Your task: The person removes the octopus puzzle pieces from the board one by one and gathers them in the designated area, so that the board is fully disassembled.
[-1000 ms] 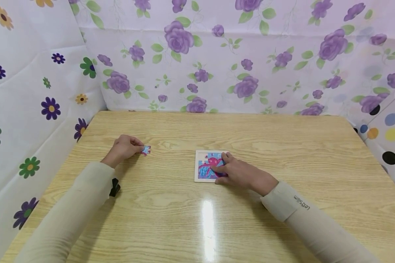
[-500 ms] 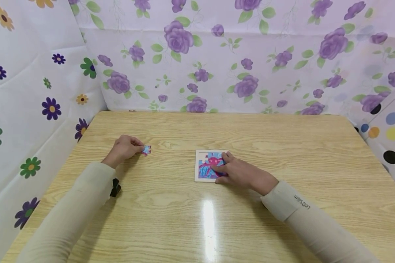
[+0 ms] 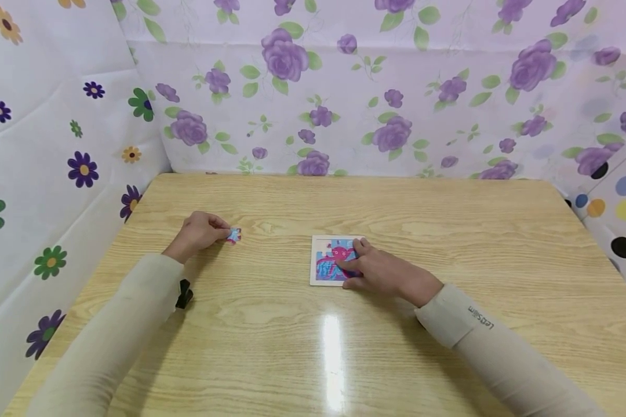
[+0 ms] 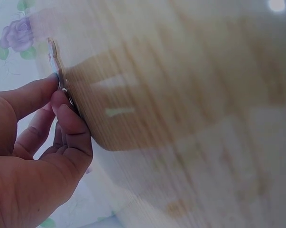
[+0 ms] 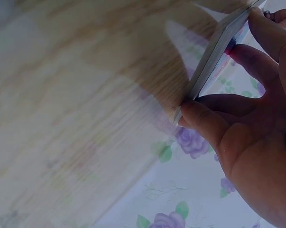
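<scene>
In the head view, my left hand (image 3: 200, 230) pinches a small blue and pink jigsaw piece (image 3: 233, 235) at the left of the table. The left wrist view shows this puzzle piece (image 4: 52, 53) edge-on between thumb and fingertips, close over the wood. Near the table's middle lies a square white-rimmed jigsaw puzzle (image 3: 313, 262) with a pink figure on blue. Bare pale backing shows at its upper left. My right hand (image 3: 386, 272) grips its right side, one finger lying over the picture. From the right wrist, the thumb presses the puzzle's edge (image 5: 211, 57); the hand covers its right part.
The wooden table (image 3: 271, 336) carries a bright light reflection near the front. Flowered cloth (image 3: 344, 110) hangs behind it, with more patterned cloth at left and right. A small black object (image 3: 184, 294) shows beneath the left cuff.
The view shifts very slightly. Both hands keep their places, the left still pinching the jigsaw piece and the right still holding the puzzle.
</scene>
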Tool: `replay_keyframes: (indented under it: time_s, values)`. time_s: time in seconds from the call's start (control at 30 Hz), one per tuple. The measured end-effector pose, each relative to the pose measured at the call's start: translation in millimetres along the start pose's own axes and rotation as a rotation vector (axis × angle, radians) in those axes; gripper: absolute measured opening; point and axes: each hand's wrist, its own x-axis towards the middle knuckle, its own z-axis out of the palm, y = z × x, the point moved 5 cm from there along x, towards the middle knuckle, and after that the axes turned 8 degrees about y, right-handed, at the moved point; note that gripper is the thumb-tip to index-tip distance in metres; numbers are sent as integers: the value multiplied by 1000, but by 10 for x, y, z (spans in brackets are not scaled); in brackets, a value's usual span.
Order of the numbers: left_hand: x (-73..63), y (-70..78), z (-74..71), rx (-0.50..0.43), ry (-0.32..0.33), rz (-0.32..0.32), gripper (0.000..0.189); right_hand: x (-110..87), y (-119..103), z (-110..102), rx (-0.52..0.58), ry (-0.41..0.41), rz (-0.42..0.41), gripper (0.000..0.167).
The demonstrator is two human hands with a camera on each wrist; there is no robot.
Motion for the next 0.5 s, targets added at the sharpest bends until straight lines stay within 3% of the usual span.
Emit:
replay_keyframes:
  time_s: [0.5]
  values:
    - [2, -5, -10, 13, 3, 8, 23, 4, 5, 2, 2, 3, -4, 53]
